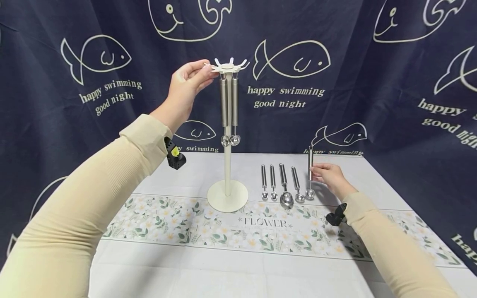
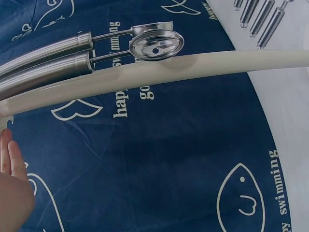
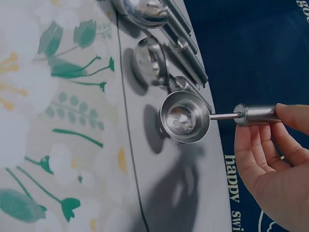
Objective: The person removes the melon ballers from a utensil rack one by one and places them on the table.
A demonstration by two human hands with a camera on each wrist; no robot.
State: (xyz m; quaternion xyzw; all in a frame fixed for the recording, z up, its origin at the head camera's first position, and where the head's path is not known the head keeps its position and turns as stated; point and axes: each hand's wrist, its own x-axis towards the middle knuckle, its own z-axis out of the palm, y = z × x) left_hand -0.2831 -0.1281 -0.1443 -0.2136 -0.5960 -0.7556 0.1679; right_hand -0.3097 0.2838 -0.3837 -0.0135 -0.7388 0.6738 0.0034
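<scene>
In the head view my left hand [image 1: 188, 85] pinches a hook at the left edge of the white hanging rack [image 1: 227, 165]. Two steel melon ballers [image 1: 234, 103] hang from the rack's top, side by side against its pole; their bowls fill the upper part of the left wrist view. On the right, my right hand [image 1: 331, 176] grips a melon baller [image 3: 185, 117] by its steel handle, between thumb and fingers. Its round bowl points down, just above the table, as the head view shows. The left hand [image 2: 14, 183] is partly cut off in its own wrist view.
Several steel scoops lie in a row on the table, among them a larger scoop [image 1: 286, 199]. A floral runner [image 1: 167, 219] crosses the white table [image 1: 223, 269]. Behind hangs a dark blue curtain [image 1: 156, 74] printed with fish.
</scene>
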